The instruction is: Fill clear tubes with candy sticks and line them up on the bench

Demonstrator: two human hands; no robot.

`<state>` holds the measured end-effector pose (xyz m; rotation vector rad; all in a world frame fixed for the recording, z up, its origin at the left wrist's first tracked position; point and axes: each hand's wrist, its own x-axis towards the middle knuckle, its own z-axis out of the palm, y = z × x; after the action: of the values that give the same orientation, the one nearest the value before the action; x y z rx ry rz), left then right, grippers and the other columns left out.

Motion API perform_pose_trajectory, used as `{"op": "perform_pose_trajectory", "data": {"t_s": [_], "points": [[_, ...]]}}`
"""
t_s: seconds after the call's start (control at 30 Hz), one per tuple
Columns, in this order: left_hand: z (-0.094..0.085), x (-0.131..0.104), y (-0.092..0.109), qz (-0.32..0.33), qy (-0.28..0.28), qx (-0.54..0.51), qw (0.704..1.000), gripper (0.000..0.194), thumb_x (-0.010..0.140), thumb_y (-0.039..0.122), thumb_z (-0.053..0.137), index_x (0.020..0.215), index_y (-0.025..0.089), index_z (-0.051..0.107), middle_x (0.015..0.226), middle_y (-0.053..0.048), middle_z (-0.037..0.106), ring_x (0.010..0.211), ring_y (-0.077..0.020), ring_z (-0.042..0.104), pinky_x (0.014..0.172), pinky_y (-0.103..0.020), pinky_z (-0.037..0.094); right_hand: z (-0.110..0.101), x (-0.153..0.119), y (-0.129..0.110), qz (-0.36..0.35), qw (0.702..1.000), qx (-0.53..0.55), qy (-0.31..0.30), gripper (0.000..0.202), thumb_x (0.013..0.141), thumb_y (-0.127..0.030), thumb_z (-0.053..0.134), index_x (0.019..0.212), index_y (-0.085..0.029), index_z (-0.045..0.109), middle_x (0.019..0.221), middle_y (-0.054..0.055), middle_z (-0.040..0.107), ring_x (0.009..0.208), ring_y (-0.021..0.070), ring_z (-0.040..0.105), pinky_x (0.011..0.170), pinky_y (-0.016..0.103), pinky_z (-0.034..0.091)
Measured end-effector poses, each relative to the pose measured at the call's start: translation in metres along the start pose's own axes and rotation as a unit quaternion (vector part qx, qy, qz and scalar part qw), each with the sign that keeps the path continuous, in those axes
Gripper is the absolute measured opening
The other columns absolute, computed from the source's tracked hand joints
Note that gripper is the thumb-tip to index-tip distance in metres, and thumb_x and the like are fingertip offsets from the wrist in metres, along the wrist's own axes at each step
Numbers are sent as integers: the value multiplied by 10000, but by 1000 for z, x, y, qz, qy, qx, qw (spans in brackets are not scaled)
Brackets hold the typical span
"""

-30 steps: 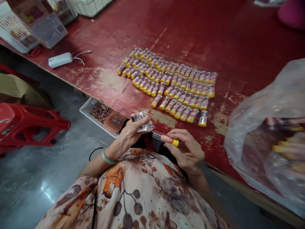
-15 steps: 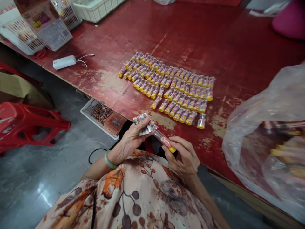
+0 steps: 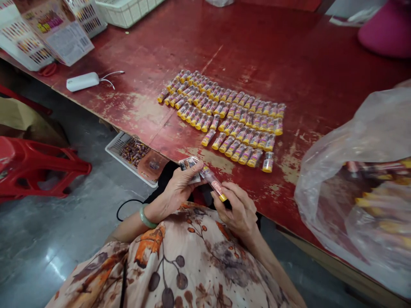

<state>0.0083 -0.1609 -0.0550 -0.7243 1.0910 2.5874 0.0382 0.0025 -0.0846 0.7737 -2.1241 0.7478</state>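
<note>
My left hand (image 3: 181,185), a pale green bangle at its wrist, is closed round a small stack of printed cards or labels (image 3: 189,163). The thumb lies over them, beside the upper end of a clear plastic tube (image 3: 213,181). This tube has a yellow end and a red-and-white print on its side. Fingers of my right hand (image 3: 237,209) grip it near the yellow end. Both hands are close to my body, at the table's front edge. Beyond them, several short clear tubes with yellow ends (image 3: 234,124) lie in rows.
On the red table (image 3: 289,55) stand baskets (image 3: 128,10), a printed box (image 3: 61,32) and a white power bank (image 3: 82,81). A large clear bag (image 3: 317,184) of yellow-ended items occupies the right. Below are a crate (image 3: 120,156) of small wrapped pieces and a red stool (image 3: 32,167).
My right hand and the tube's yellow end have moved left, closer to my left hand. My left hand keeps its grip on the printed stack. The whole view has shifted slightly.
</note>
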Motion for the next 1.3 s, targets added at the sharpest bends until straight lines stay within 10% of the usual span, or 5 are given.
{"op": "perform_pose_trajectory", "data": {"t_s": [0.3,0.5,0.77,1.3], "points": [[-3,-3,-8,6,-23,38,999,400,571,325,861,877,141,681,825,-35,686,680,-141,632,665,-289,556,16,7,3,60,988,138,11,456,803,-258,727,1204,-233,511,1059,100,610,939,210,635,736,344,585],[-4,-6,2,13,-23,50,998,369,578,341,857,847,154,688,805,-22,695,663,-135,637,653,-264,537,8,14,13,164,914,358,-101,395,871,-208,610,1255,-226,517,1206,125,536,783,143,620,673,308,574],[3,-17,-4,-4,-71,63,995,375,518,330,885,785,144,698,765,-20,691,651,-125,628,651,-247,531,6,26,-2,124,964,230,47,319,802,-62,582,1080,-209,639,984,80,662,841,186,658,674,312,578],[8,-14,-8,-14,-52,62,997,364,553,329,871,809,138,697,771,-19,691,653,-119,634,641,-228,539,9,22,-5,154,963,211,73,260,791,-69,605,989,-224,672,932,58,677,777,177,667,635,291,569]]}}
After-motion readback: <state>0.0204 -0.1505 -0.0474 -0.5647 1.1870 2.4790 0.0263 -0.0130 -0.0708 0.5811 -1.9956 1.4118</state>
